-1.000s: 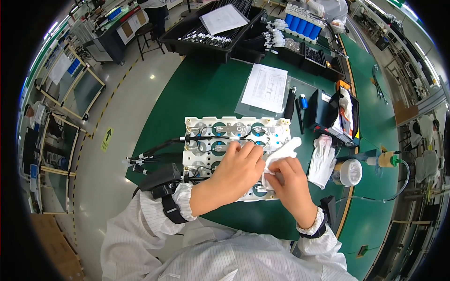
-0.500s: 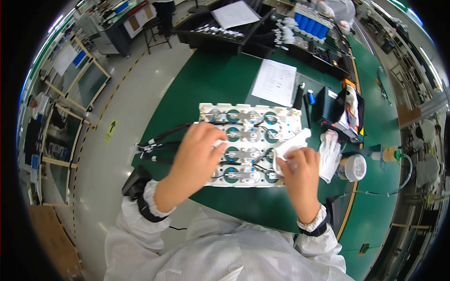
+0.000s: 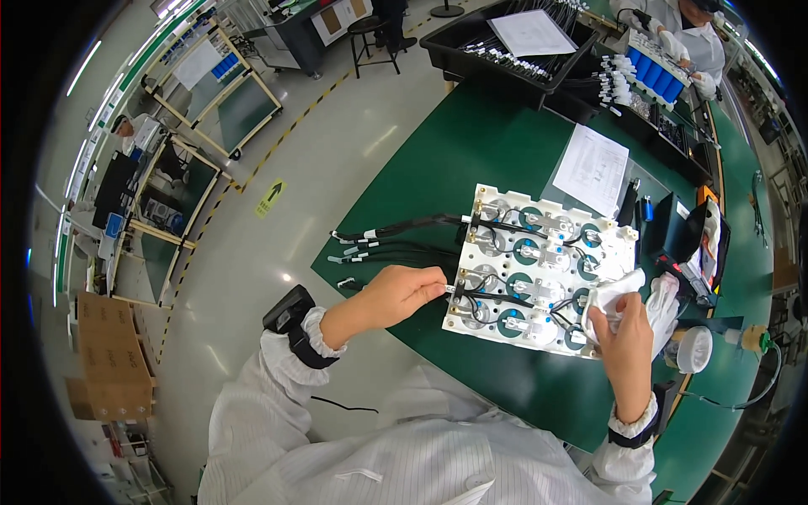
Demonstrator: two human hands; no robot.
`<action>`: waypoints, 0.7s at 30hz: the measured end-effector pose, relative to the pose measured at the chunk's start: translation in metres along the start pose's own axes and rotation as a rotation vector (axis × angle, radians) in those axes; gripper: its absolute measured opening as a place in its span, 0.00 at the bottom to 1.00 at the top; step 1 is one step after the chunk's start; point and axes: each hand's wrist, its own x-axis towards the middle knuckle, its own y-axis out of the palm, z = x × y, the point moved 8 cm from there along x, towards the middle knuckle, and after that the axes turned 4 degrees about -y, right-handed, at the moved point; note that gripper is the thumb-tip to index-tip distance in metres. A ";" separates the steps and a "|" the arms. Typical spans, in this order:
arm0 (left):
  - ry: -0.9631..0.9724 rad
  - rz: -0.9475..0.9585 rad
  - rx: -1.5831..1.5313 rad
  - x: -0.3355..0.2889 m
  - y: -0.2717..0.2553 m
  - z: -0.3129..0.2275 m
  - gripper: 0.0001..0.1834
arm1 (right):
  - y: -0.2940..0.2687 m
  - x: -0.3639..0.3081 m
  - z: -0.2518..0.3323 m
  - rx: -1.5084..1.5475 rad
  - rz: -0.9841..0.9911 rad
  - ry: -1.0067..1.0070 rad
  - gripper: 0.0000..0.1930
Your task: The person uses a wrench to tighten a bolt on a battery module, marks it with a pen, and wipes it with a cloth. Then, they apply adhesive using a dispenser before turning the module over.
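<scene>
A white battery module plate [image 3: 547, 282] lies on the green table, with metal connecting strips, round openings and thin black wires across it. My left hand [image 3: 391, 296] is closed in a pinch at the plate's left edge. Between its fingertips a small white piece [image 3: 450, 289] shows beside the black wires; its exact kind is too small to tell. My right hand [image 3: 624, 337] is closed on a crumpled white cloth [image 3: 610, 295] at the plate's right side. Black cables [image 3: 400, 225] with pale ends run out leftward from the plate.
Printed sheets [image 3: 592, 168] lie behind the plate. To the right are an open black box [image 3: 694, 240], white gloves [image 3: 662, 307] and a round white container [image 3: 693, 349]. A black bin of cables [image 3: 471, 55] stands at the back. A co-worker [image 3: 682, 42] handles blue cells beyond.
The view has swung, so the plate appears farther right. My left hand has moved from over the plate to its left edge. My right hand still holds the cloth, now more bunched.
</scene>
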 end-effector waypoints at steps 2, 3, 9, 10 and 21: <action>-0.041 0.067 -0.026 0.001 0.003 0.002 0.09 | 0.002 0.002 0.000 0.004 0.013 0.002 0.20; -0.048 0.074 -0.029 0.002 0.004 0.002 0.09 | 0.002 0.003 0.000 0.003 0.024 -0.001 0.20; -0.037 0.095 -0.131 0.010 0.007 -0.002 0.10 | -0.003 0.005 0.002 0.045 0.067 0.090 0.18; -0.035 0.081 -0.136 0.010 0.006 -0.001 0.10 | -0.003 0.006 0.001 0.035 0.063 0.100 0.18; -0.031 -0.041 0.056 0.004 -0.002 -0.011 0.09 | -0.005 -0.001 0.007 -0.008 -0.161 0.000 0.18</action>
